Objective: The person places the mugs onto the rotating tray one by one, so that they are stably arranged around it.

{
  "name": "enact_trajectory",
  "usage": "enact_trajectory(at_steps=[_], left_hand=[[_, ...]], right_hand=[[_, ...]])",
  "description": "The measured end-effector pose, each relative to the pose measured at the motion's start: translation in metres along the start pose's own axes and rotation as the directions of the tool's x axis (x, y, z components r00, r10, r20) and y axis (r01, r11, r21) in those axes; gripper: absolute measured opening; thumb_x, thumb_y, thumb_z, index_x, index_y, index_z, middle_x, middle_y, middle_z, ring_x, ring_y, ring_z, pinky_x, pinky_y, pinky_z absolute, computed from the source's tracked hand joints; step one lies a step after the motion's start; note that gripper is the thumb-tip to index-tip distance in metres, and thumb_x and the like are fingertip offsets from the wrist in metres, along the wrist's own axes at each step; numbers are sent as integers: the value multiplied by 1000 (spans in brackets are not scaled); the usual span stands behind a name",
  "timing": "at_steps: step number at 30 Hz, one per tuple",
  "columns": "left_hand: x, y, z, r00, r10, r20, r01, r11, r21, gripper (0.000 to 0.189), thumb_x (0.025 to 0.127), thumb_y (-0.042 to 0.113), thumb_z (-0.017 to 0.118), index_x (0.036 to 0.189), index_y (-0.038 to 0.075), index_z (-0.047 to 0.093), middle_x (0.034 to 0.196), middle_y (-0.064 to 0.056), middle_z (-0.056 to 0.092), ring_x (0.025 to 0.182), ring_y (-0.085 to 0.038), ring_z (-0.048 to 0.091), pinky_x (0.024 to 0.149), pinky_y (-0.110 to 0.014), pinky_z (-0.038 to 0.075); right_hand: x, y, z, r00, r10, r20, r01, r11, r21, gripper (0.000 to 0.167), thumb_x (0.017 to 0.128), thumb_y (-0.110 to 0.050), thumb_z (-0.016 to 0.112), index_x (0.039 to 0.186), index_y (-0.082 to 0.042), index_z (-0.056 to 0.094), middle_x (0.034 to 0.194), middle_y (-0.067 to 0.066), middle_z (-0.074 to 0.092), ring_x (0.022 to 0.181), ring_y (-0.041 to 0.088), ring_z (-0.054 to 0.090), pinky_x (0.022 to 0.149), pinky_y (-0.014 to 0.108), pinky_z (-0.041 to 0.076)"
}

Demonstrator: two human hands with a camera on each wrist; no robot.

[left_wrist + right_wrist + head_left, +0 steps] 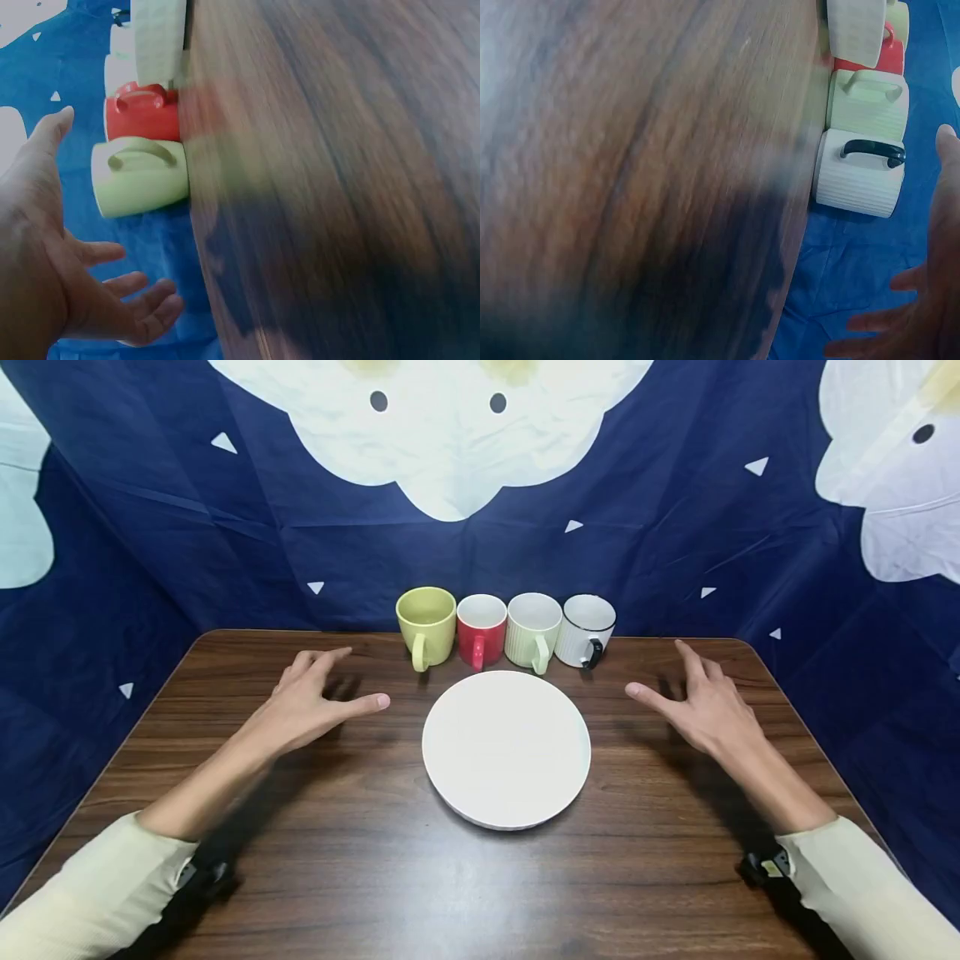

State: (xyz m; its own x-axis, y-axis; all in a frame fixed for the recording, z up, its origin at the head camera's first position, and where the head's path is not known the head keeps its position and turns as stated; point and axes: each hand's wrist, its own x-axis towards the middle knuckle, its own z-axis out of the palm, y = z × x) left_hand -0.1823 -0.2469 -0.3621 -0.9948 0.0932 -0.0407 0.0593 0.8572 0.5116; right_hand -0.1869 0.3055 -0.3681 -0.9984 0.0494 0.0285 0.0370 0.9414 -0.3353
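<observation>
My left hand [303,706] hovers over the table's left half, fingers spread and holding nothing; the yellow-green mug [431,622] is the nearest mug to it. Over the right half, my right hand [708,706] is likewise spread and bare, closest to the white mug with a black handle [581,635]. Between the hands lies a round white plate-like disc [506,747] with a raised side. Behind it a red mug [482,625] and a pale green ribbed mug [531,631] stand between the other two, all upright with handles toward me.
The mugs form a tight row along the far edge of the brown wooden table [480,893]. A dark blue cloth [262,552] with white cloud-like shapes hangs right behind that edge and at both sides.
</observation>
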Motion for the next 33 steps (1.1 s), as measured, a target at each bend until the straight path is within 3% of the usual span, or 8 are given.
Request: enact_trajectory(at_steps=[5,10,21,25,29,33], left_hand=[[-1,8,2,999,-8,40,11,998,-59,120,87,89,75,177,21,35,171,-23,38,138,-44,63,106,-66,55],[-3,11,3,999,-19,47,24,995,-96,113,88,88,75,173,21,42,169,-22,42,128,-40,71,104,-60,58],[-6,15,9,998,-13,63,26,978,-208,97,93,81,76,165,20,52,164,-15,59,145,-38,66,115,-61,55],[-7,18,14,996,-20,91,45,959,-280,93,94,78,78,163,20,55,160,-14,64,138,-35,72,104,-51,63],[-7,20,19,994,-25,109,62,936,-347,87,96,72,80,161,19,57,156,-13,65,116,-30,77,88,-39,66],[-8,21,23,992,-7,123,56,914,-402,80,99,63,81,158,14,59,151,-15,64,106,-27,76,84,-33,64]], right_hand=[[-1,-1,0,1000,4,14,-4,1000,12,124,96,-94,54,183,-20,7,176,40,30,153,72,38,106,94,39],[-2,-3,-1,1000,-6,10,5,1000,27,122,97,-92,54,183,-19,8,175,41,32,153,71,38,108,93,39],[-1,-4,-2,1000,-3,25,2,999,54,121,98,-92,53,183,-18,9,174,41,34,152,70,40,110,91,39],[-1,-4,-2,1000,-1,30,-1,998,65,121,99,-91,53,183,-16,10,174,41,34,154,69,39,112,90,39],[-1,-5,-2,999,-4,34,1,997,79,119,100,-90,52,182,-14,12,174,40,34,156,67,39,115,88,38],[-1,-6,-1,999,5,48,-9,996,85,120,100,-91,51,183,-15,10,176,40,33,158,66,37,117,88,37]])
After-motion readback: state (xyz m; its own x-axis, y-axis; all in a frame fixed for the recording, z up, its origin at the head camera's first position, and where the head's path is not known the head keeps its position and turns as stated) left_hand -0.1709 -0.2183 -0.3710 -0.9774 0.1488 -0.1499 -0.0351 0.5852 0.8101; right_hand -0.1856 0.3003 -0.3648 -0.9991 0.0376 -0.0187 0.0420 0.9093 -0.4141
